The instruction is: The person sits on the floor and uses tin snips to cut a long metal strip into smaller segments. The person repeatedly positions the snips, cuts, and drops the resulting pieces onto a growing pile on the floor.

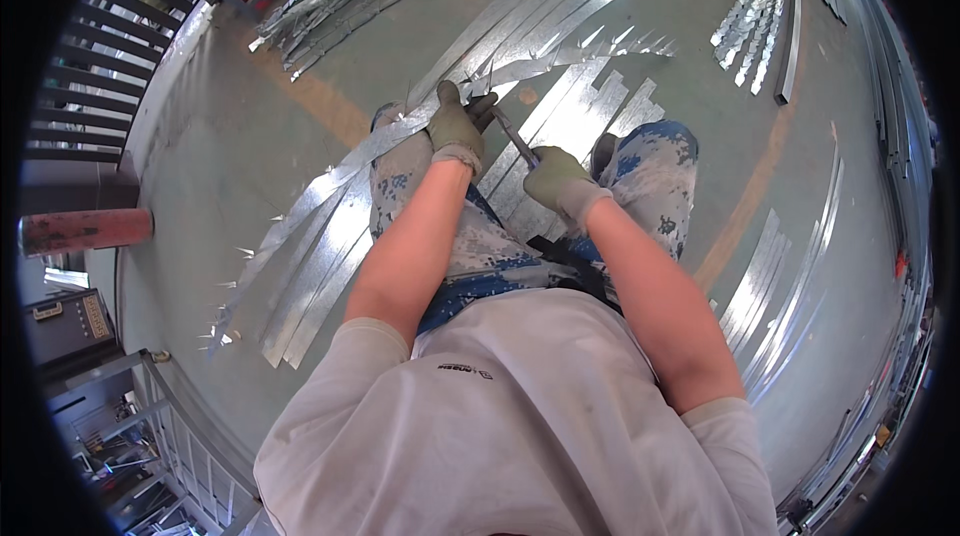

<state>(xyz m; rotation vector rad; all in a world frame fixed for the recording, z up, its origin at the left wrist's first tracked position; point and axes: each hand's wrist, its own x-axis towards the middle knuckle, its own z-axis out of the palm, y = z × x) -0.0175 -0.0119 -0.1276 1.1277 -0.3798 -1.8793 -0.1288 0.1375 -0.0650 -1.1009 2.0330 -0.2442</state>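
Note:
My left hand [455, 124], in an olive glove, is closed on a long, thin galvanized metal strip [375, 143] with pointed spikes bent out along its edges. The strip curves from the lower left, over my left knee, toward the upper right. My gloved right hand [559, 178] grips a slim metal hand tool [515, 136]. Its far end meets the fingers of my left hand beside the strip; that end is too small and dark to tell its kind. Flat metal strips [555, 126] lie between my knees, beneath both hands.
More flat strips [530, 21] lie ahead, and others [325, 271] at the left. A pile of spiked strips [370, 1] sits at the far left. Cut pieces [750, 21] and a metal channel [790, 36] are at the far right. A red cylinder [88, 232] stands near the left wall.

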